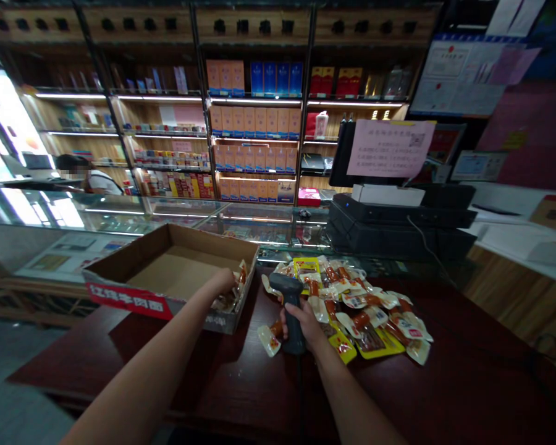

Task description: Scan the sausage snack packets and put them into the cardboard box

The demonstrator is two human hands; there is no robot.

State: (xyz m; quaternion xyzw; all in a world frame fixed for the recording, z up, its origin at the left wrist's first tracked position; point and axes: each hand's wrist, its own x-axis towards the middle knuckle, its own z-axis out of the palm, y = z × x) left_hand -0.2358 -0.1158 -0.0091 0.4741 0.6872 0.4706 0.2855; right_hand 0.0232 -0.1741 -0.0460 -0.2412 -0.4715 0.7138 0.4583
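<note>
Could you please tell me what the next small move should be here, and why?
Probably aim the barcode scanner gripped in the right hand at a packet from the loose pile, since many lie there while only a few sit in the cardboard box by the left hand.

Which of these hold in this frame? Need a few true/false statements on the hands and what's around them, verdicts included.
1. The right hand holds a handheld barcode scanner by its grip. True.
2. The left hand rests flat on the glass counter top. False: it reaches to a corner of a cardboard box.
3. Snack packets lie in a loose heap on a dark red counter. True.
4. The cardboard box is packed to its rim. False: a few packets sit in one corner, and much of its base shows.
5. A person stands at the far left, beyond a glass display counter. True.
</note>
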